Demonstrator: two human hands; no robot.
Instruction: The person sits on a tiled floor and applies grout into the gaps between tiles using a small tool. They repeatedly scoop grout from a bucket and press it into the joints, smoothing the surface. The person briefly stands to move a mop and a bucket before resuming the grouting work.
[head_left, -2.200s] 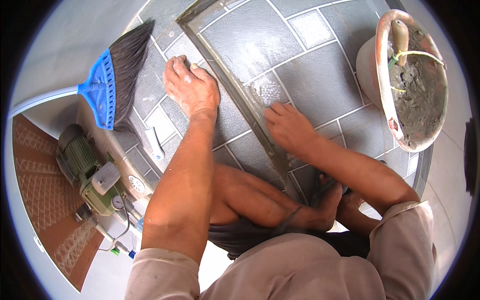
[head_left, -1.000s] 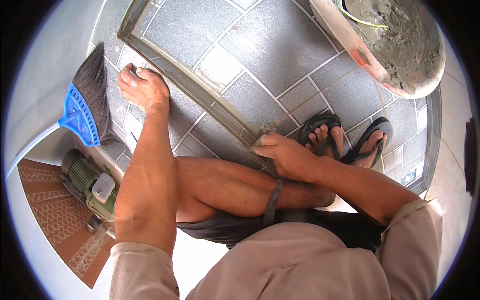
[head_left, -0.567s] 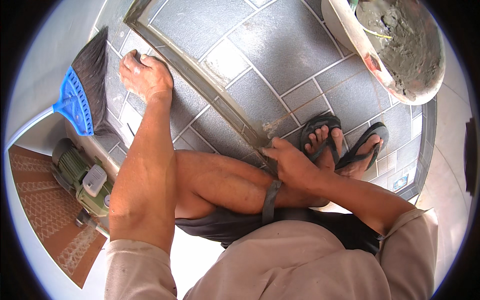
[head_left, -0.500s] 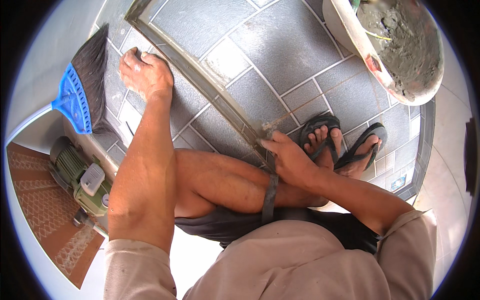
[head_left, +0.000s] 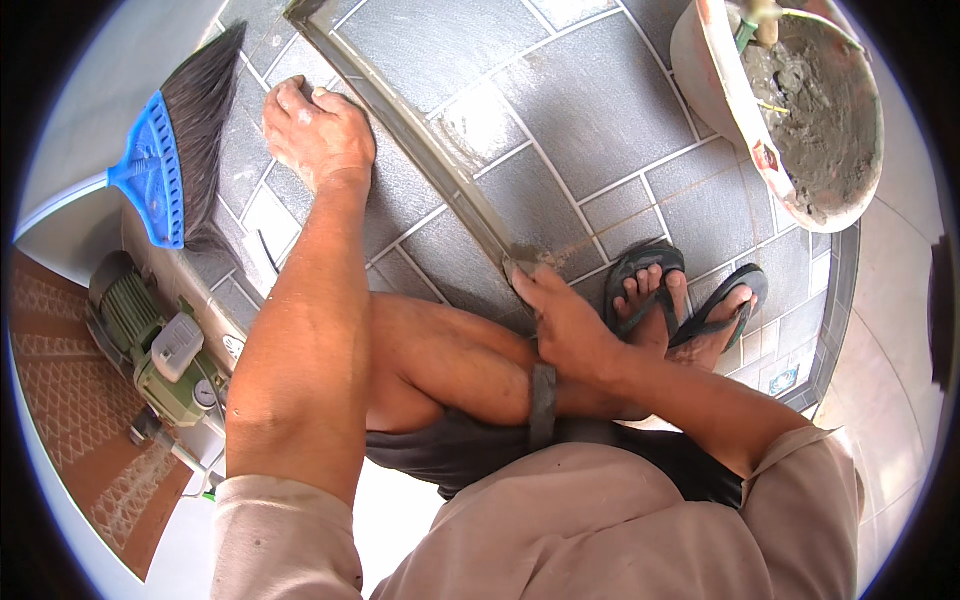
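My left hand [head_left: 318, 132] leans on the grey tiled floor [head_left: 590, 95], palm down, with bent fingers and nothing visible in it. Just right of it, a grey-brown strip or tile edge [head_left: 400, 135], smeared with mortar, runs diagonally toward my right hand [head_left: 568, 315]. The fingers of that hand are pinched at the strip's near end; a small dark edge shows at the fingertips, too little to name. Wet grey smears lie on the tile beside them. My knee and shin are between my arms.
A white bucket [head_left: 712, 90] of wet grey mortar [head_left: 815, 125] stands at the upper right, with a handled tool in it. To the left are a blue broom [head_left: 150, 175] with black bristles and a green motor pump [head_left: 165, 345]. My sandalled feet [head_left: 655, 295] are right of my right hand.
The view has shifted slightly, so most things sit a little further right or higher. My right hand has drawn slightly back along the strip; my left hand stays planted on the tiles.
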